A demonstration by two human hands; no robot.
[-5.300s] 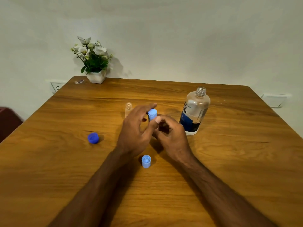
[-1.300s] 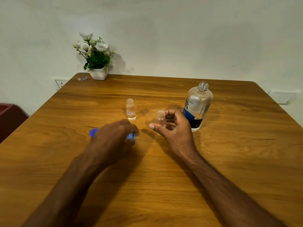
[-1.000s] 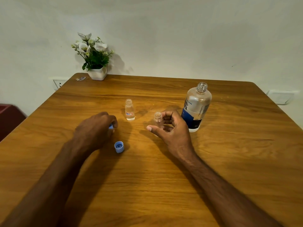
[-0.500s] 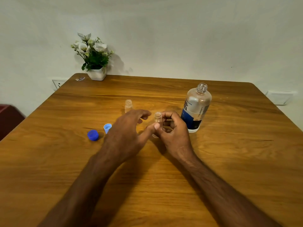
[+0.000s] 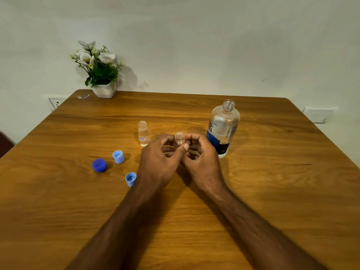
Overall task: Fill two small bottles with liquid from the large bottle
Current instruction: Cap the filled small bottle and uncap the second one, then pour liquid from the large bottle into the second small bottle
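Both hands now meet on one small bottle [image 5: 179, 137]: the right hand [image 5: 201, 160] holds it upright with curled fingers, as it did a second ago, and the left hand [image 5: 158, 162], which was out at the caps then, has come in and pinches it from the other side, thumb tip against the glass. Its neck is open and it looks empty. The second small bottle [image 5: 143, 133], also uncapped, stands just beyond the left hand, and the large bottle [image 5: 223, 127] stands open just beyond the right hand. Left of the left hand lie the three caps on the tabletop [image 5: 272, 191]: dark blue cap [image 5: 99, 165], pale cap [image 5: 118, 157], and another pale cap [image 5: 130, 179] nearest the wrist. With everything uncapped, pouring seems the next step; a hand must free itself for the large bottle.
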